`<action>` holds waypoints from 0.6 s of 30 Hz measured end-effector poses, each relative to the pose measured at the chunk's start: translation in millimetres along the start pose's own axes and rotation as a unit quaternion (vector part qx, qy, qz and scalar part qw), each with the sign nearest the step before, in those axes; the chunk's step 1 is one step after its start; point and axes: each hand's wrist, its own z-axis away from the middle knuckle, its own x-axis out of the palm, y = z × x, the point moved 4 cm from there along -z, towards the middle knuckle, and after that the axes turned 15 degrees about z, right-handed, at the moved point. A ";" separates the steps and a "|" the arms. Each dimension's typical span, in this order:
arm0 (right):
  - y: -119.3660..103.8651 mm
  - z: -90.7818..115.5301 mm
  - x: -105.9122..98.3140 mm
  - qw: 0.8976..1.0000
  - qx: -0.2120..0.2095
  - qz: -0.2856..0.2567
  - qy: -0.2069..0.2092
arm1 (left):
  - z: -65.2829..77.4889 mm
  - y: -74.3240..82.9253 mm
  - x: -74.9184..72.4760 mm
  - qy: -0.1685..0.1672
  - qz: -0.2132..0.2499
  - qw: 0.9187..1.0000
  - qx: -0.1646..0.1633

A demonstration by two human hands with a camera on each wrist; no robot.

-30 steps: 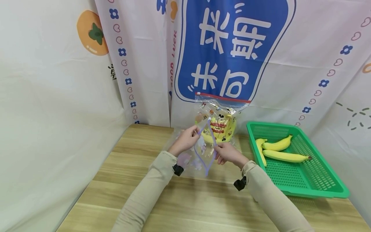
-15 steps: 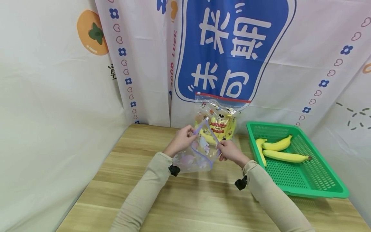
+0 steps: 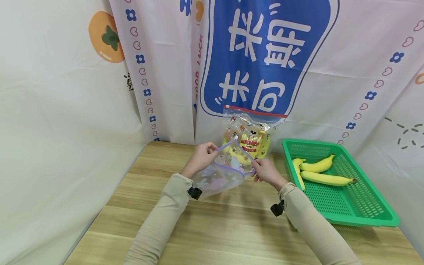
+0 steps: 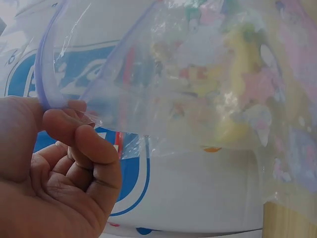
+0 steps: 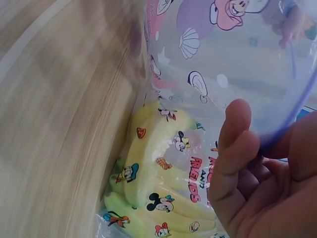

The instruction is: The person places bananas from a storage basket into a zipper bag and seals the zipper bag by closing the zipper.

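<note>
Purple-rimmed bag [image 3: 218, 179] gapes between left hand [image 3: 201, 157] and right hand [image 3: 267, 171], each pinching its rim, forearms [image 3: 163, 218] angled inward.

The left grip [image 3: 202, 156] has moved left and the right grip [image 3: 266, 171] slightly right, and the bag [image 3: 216, 180] gapes wider; its near rim [image 3: 232, 169] now sits higher in the head view.

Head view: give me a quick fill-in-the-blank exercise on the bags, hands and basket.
The left hand and right hand hold the front bag, which gapes ____.
The strip atop the rear bag is coloured ____.
The basket holding loose bananas is coloured ____.
In that view, the basket stands on the ____ side of the table.
Missing words: open; red; green; right.
</note>
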 end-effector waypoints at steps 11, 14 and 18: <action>3.8 1.5 -6.5 0.999 0.010 0.042 0.002 | 5.4 4.6 -22.8 0.023 -0.015 1.000 0.005; 4.7 1.6 -7.6 0.999 0.003 0.044 -0.006 | 6.2 5.1 -27.1 0.019 -0.011 1.000 0.003; 7.1 1.1 -8.1 0.999 0.004 0.046 -0.018 | 6.9 5.9 -31.0 0.011 -0.021 1.000 0.005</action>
